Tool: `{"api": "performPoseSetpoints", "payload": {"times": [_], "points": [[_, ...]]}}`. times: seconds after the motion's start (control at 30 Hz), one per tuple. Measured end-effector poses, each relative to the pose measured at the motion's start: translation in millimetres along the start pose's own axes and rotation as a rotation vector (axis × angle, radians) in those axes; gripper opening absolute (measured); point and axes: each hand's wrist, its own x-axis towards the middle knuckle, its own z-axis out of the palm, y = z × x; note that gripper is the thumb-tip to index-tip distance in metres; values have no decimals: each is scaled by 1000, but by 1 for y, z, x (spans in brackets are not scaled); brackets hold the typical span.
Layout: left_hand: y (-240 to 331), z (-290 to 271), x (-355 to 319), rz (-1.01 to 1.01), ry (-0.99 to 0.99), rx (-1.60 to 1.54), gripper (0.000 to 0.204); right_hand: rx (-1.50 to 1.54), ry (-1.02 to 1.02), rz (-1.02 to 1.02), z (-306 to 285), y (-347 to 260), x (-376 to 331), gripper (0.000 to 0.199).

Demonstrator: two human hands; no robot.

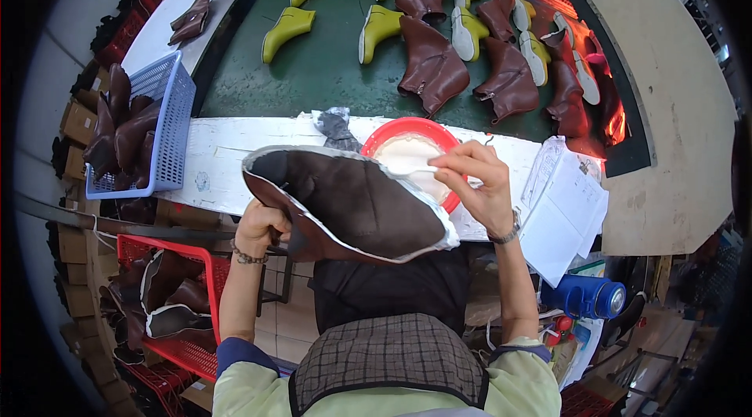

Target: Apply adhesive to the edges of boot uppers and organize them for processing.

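- Two hands work over the white table (227, 162): the left hand (261, 226) grips the lower left edge of a dark brown leather boot upper (345, 201), holding it tilted above the table's near edge.
- The right hand (478, 182) pinches a small white brush (413, 172) between its fingertips, its tip at the upper's pale-coated rim.
- Just behind the upper, a round red bowl of white paste (407, 152) sits on the table.
- A blue plastic basket (164, 131) of brown uppers stands at the left.
- Brown boots and yellow-green lasts lie on the dark green belt (329, 64) beyond.
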Motion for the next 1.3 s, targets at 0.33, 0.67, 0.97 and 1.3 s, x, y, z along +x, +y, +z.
{"api": "performPoseSetpoints", "payload": {"times": [0.33,0.67,0.97,1.3], "points": [[1,18,-3,-232,-327,-37,48,-26,-88,-214,-4,-16,38,17],[-10,32,-2,-476,-444,-22,66,23,-245,-361,27,-26,73,16],[1,-12,-11,-72,-362,-183,51,262,-103,-53,25,12,17,21],[46,-13,24,175,56,45,53,491,291,438,13,104,-46,12]]}}
